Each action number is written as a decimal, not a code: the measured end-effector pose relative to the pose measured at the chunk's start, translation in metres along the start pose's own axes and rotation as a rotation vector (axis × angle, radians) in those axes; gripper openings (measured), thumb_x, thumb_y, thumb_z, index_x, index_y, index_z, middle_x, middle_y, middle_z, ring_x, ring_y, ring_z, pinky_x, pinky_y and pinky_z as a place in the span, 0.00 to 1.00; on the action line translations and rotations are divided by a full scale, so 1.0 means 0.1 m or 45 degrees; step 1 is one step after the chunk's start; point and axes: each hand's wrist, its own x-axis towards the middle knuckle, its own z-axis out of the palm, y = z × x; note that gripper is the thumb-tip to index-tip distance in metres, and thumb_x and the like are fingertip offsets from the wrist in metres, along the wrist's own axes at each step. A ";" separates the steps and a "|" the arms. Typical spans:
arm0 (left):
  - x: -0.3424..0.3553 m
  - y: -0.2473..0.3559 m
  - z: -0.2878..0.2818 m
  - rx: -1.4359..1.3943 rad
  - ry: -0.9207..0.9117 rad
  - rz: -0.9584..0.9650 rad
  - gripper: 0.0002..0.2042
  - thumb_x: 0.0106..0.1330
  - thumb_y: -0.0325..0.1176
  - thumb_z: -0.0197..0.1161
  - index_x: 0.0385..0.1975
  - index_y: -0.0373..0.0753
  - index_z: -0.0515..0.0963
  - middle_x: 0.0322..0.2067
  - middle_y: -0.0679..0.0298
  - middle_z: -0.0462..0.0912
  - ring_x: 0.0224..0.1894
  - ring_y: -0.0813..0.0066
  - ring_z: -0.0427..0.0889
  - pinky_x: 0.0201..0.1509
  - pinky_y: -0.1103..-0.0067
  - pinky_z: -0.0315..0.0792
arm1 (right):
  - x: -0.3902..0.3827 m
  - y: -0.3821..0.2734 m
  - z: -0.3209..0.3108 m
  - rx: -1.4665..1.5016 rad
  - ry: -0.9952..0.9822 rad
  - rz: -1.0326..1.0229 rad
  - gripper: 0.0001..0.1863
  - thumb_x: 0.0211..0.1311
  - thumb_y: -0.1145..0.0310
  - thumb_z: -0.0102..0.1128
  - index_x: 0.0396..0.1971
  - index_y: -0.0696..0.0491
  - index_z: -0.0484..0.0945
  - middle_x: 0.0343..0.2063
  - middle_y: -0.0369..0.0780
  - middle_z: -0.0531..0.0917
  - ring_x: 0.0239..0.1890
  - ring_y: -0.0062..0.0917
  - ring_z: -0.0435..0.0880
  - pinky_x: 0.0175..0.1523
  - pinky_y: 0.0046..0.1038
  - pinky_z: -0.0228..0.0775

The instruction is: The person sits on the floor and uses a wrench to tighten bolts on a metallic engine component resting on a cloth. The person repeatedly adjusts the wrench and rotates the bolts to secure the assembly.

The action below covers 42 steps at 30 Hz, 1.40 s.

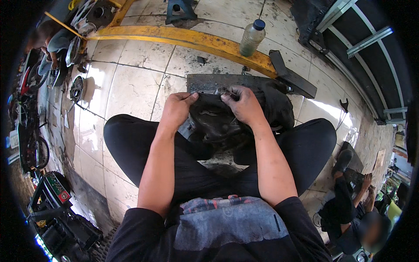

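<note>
I sit cross-legged with a dirty black cloth (211,107) spread over a dark, bulky item, whose shape I cannot make out, between my legs. My left hand (179,109) pinches the cloth's edge between thumb and fingers. My right hand (242,105) is closed at the same edge, on a small greyish metal part (221,91) partly hidden by fingers and cloth. A dark flat board (203,82) lies just beyond both hands.
A yellow metal beam (183,38) crosses ahead, with a bottle (251,41), black stand (179,11) and dark bar (297,85). Co-workers sit at left (56,48) and lower right (353,227). Machinery (52,205) is lower left; a dark metal-framed panel (366,52) is right.
</note>
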 end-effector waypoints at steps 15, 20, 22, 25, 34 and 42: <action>-0.34 -0.02 0.50 1.006 0.095 0.118 0.15 0.72 0.45 0.64 0.38 0.41 0.89 0.34 0.44 0.87 0.42 0.39 0.86 0.50 0.55 0.79 | 0.09 0.48 -0.19 -0.038 0.007 0.098 0.15 0.62 0.61 0.74 0.39 0.57 0.87 0.37 0.48 0.89 0.46 0.44 0.88 0.54 0.37 0.76; -0.16 0.00 -0.03 0.367 -0.017 0.007 0.16 0.74 0.40 0.66 0.40 0.29 0.87 0.24 0.60 0.84 0.29 0.76 0.78 0.40 0.73 0.74 | -0.03 0.07 -0.23 0.205 -0.097 0.060 0.17 0.61 0.58 0.74 0.41 0.57 0.88 0.43 0.51 0.88 0.50 0.45 0.87 0.58 0.39 0.75; -0.12 0.09 -0.01 0.371 0.039 0.049 0.16 0.74 0.39 0.66 0.41 0.28 0.87 0.26 0.59 0.85 0.30 0.76 0.78 0.41 0.73 0.74 | 0.02 0.19 -0.07 0.049 0.068 0.043 0.18 0.61 0.57 0.75 0.41 0.58 0.88 0.41 0.53 0.89 0.48 0.47 0.87 0.57 0.39 0.75; -0.01 0.08 0.05 0.437 0.078 0.036 0.18 0.73 0.41 0.66 0.41 0.28 0.86 0.30 0.50 0.88 0.34 0.63 0.85 0.45 0.69 0.76 | 0.04 0.23 -0.03 -0.047 0.220 0.096 0.20 0.61 0.56 0.75 0.39 0.59 0.88 0.38 0.54 0.89 0.46 0.48 0.88 0.56 0.38 0.76; -0.14 0.03 0.05 0.740 -0.232 0.104 0.21 0.57 0.46 0.80 0.42 0.36 0.89 0.32 0.51 0.89 0.39 0.55 0.89 0.47 0.68 0.78 | -0.02 0.60 -0.59 -0.453 0.449 0.421 0.12 0.64 0.64 0.67 0.37 0.59 0.86 0.37 0.54 0.88 0.48 0.49 0.88 0.53 0.43 0.78; 0.25 -0.31 0.39 0.692 0.106 0.803 0.25 0.51 0.44 0.84 0.44 0.35 0.87 0.51 0.50 0.84 0.50 0.48 0.84 0.53 0.62 0.79 | -0.59 -0.15 -0.35 -0.530 0.558 -0.175 0.13 0.69 0.70 0.58 0.48 0.60 0.80 0.42 0.55 0.86 0.50 0.54 0.84 0.55 0.45 0.77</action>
